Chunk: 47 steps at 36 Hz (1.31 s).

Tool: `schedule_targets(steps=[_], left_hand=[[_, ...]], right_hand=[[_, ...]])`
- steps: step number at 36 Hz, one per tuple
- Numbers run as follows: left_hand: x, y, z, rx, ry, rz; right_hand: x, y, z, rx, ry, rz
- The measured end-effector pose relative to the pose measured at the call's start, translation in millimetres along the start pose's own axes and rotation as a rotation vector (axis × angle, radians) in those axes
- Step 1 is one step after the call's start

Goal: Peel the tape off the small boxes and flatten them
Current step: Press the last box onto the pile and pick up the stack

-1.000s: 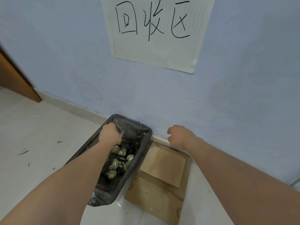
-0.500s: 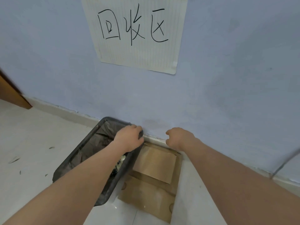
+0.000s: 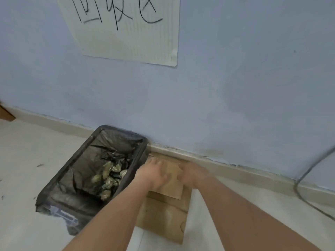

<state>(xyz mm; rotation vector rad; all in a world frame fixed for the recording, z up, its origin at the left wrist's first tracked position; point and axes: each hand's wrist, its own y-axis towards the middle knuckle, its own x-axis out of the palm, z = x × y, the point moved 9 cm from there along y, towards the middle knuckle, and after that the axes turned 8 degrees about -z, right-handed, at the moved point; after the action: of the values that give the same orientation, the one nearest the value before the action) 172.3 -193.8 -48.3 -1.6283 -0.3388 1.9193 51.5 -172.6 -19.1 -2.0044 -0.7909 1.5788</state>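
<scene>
Flattened brown cardboard boxes (image 3: pixel 163 216) lie stacked on the floor against the wall's skirting. A smaller flat piece (image 3: pixel 172 185) lies on top of the larger one. My left hand (image 3: pixel 152 173) reaches over the far end of the top piece with its fingers spread. My right hand (image 3: pixel 192 173) hovers or rests beside it on the same piece; it is motion-blurred and its fingers are hard to make out. Neither hand visibly holds anything.
A dark bin (image 3: pixel 87 178) lined with a black bag stands left of the cardboard, with crumpled tape wads (image 3: pixel 108 176) inside. A handwritten paper sign (image 3: pixel 126 28) hangs on the blue wall. A grey cable (image 3: pixel 304 178) runs down at the right.
My left hand has left the bin's rim and moved right onto the cardboard. My right hand has come down from the skirting onto the same piece. The view has tilted lower.
</scene>
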Motion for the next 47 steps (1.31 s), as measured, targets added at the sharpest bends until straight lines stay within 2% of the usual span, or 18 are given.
schedule_targets(steps=[9,13,16,20,24,26,29,31,34,39,44,47], left_hand=[[56,41,-25,-0.153,-0.069,-0.089],[81,52,-34,-0.184,-0.126,-0.142],[86,60,-40,-0.182,-0.171,-0.083],[77,64,-48,-0.211,-0.226,0.096],[84,66,-71,-0.397,-0.416,0.134],[90,67,-81,-0.470,-0.502,0.126],[90,71,-86,-0.489,-0.495,0.108],[95,73,-92,-0.513,-0.573,0.078],[105,77,-102,-0.520,-0.745,0.023],[112,83,-111,-0.478,-0.971,-0.031],[119,85,-111,-0.468,-1.054,-0.069],[127,79,-108,-0.508,-0.927,-0.115]], right_hand=[[69,58,26,0.069,0.191,-0.016],[96,77,34,0.152,0.225,-0.079],[106,86,39,0.181,0.282,-0.090],[104,95,49,0.231,0.370,0.014],[103,98,59,0.354,0.409,0.128],[113,100,67,0.454,0.514,0.126],[130,103,79,0.573,0.798,0.110],[143,110,84,0.605,1.002,0.068],[158,124,84,0.515,1.216,-0.031],[167,129,91,0.371,1.378,-0.066],[179,133,97,0.282,1.513,-0.145],[188,136,104,0.277,1.569,-0.211]])
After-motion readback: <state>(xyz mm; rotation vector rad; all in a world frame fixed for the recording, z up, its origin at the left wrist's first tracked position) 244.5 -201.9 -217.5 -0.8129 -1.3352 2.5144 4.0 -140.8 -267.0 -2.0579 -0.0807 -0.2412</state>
